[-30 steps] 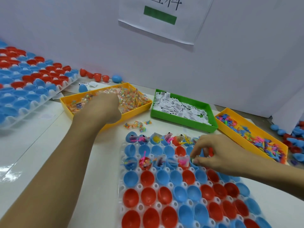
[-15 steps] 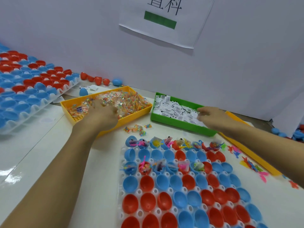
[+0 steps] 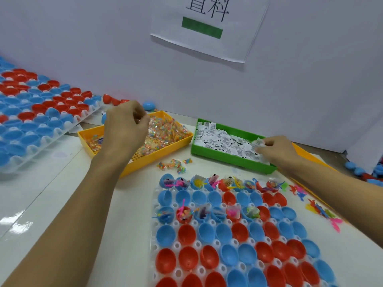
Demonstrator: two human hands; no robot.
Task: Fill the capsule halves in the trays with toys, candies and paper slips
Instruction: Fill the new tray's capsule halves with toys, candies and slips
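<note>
The left hand (image 3: 126,129) hovered with curled fingers above the yellow candy tray (image 3: 165,150); whether it held anything could not be told. The right hand (image 3: 275,149) pinched paper slips (image 3: 226,141) in the green tray (image 3: 232,160).

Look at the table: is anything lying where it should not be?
Yes. Some candy packets lie loose on the table beside the yellow candy bin, and small toys are scattered right of the capsule tray.

Left hand (image 3: 126,129) lifted from candies (image 3: 165,131); right hand (image 3: 275,148) into paper slips (image 3: 226,141).
</note>
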